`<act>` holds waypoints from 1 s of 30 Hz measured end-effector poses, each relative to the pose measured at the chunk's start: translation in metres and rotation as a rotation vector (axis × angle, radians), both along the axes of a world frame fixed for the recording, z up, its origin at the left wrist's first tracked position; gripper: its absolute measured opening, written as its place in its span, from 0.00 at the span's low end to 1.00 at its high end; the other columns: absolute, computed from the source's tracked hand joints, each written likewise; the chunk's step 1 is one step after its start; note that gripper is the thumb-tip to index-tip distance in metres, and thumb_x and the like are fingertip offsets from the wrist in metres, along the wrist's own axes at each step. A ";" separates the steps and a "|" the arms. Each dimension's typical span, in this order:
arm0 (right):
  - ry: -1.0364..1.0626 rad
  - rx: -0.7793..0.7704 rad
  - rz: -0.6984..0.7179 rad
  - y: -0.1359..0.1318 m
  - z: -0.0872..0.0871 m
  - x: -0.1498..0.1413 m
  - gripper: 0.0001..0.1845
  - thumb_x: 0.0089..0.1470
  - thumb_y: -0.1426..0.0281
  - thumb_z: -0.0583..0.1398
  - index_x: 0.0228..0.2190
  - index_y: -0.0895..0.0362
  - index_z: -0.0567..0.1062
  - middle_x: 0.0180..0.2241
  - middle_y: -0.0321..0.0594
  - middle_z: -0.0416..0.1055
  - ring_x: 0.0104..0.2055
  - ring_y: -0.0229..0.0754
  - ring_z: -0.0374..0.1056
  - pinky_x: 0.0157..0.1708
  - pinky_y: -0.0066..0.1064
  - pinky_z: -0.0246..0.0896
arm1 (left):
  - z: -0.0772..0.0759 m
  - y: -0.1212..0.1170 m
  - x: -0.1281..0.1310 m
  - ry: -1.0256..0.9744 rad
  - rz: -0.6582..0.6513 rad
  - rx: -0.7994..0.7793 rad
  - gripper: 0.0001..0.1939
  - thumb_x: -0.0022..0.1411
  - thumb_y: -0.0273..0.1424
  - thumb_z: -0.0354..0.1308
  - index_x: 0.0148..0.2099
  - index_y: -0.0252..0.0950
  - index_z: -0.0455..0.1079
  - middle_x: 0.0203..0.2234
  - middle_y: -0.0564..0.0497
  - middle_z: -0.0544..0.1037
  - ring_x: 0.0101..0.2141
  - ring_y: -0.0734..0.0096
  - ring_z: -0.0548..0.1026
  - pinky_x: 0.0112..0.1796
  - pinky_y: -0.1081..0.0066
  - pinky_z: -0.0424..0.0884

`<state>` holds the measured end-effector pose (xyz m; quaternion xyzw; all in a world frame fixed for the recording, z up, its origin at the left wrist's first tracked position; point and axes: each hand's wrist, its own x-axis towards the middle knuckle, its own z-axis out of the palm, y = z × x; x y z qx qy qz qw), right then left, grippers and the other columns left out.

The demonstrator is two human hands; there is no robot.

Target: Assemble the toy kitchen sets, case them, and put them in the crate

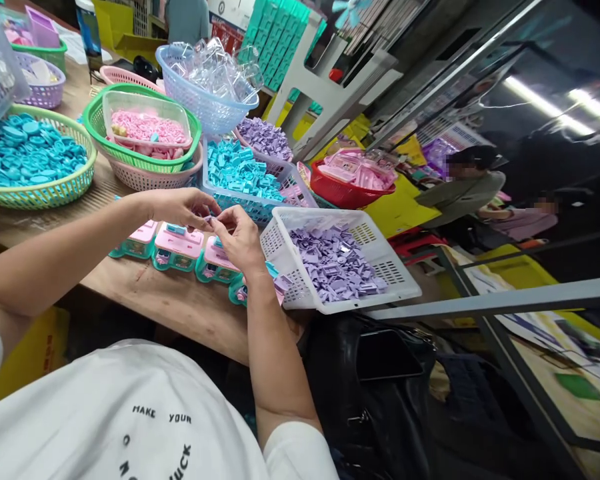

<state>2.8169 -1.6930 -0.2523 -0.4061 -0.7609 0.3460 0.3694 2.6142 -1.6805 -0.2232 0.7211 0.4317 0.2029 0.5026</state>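
Observation:
My left hand (183,208) and my right hand (237,237) meet above a row of small toy cases. Both are closed, fingertips pinching a small purple plastic piece (209,219) between them; most of it is hidden by the fingers. Below stand several pink-and-teal toy cases, among them one at the left (143,240), one in the middle (177,248) and one under my right hand (216,261). Another toy case (237,291) is partly covered by my right forearm. Just right of that forearm sits a white basket (275,257) of flat purple pieces (337,263).
Behind my hands are a clear bin of turquoise pieces (243,172), a green basket (91,120) with pink pieces and a blue basket (200,107) of clear parts. Turquoise discs fill a basket (30,150) at left. A black bag (375,393) hangs right; people (467,183) sit beyond.

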 end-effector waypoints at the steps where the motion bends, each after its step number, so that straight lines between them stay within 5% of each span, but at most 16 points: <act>1: -0.017 -0.045 -0.002 0.002 -0.001 -0.003 0.06 0.60 0.66 0.61 0.33 0.54 0.70 0.29 0.32 0.72 0.32 0.36 0.71 0.36 0.28 0.66 | -0.001 0.002 -0.002 0.079 0.018 0.063 0.21 0.52 0.40 0.68 0.46 0.34 0.81 0.24 0.51 0.78 0.24 0.73 0.70 0.29 0.74 0.63; 6: -0.276 -0.103 -0.013 0.013 -0.011 -0.019 0.10 0.59 0.71 0.60 0.43 0.55 0.77 0.30 0.35 0.77 0.36 0.41 0.75 0.43 0.32 0.68 | -0.014 0.018 -0.009 0.446 0.029 0.348 0.10 0.54 0.33 0.63 0.36 0.36 0.83 0.21 0.55 0.78 0.22 0.78 0.67 0.27 0.77 0.58; 11: -0.409 -0.081 0.010 0.023 -0.011 -0.020 0.12 0.58 0.73 0.61 0.44 0.57 0.79 0.39 0.42 0.82 0.45 0.44 0.77 0.50 0.35 0.68 | -0.016 0.022 0.005 0.661 0.018 0.362 0.14 0.56 0.33 0.60 0.41 0.37 0.84 0.23 0.56 0.80 0.25 0.77 0.70 0.28 0.78 0.59; 17: -0.463 -0.162 0.057 0.031 -0.007 -0.014 0.17 0.55 0.76 0.63 0.47 0.58 0.78 0.39 0.41 0.83 0.46 0.44 0.78 0.50 0.34 0.68 | -0.005 0.009 0.027 0.979 0.064 0.392 0.18 0.59 0.34 0.57 0.48 0.42 0.82 0.35 0.52 0.84 0.36 0.68 0.78 0.33 0.76 0.63; 30: -0.403 -0.167 0.082 0.041 -0.027 -0.014 0.08 0.52 0.67 0.69 0.36 0.56 0.81 0.38 0.42 0.82 0.43 0.46 0.75 0.47 0.35 0.67 | -0.009 0.016 0.026 0.893 0.092 0.387 0.09 0.54 0.28 0.64 0.39 0.41 0.82 0.28 0.51 0.79 0.35 0.65 0.76 0.34 0.74 0.60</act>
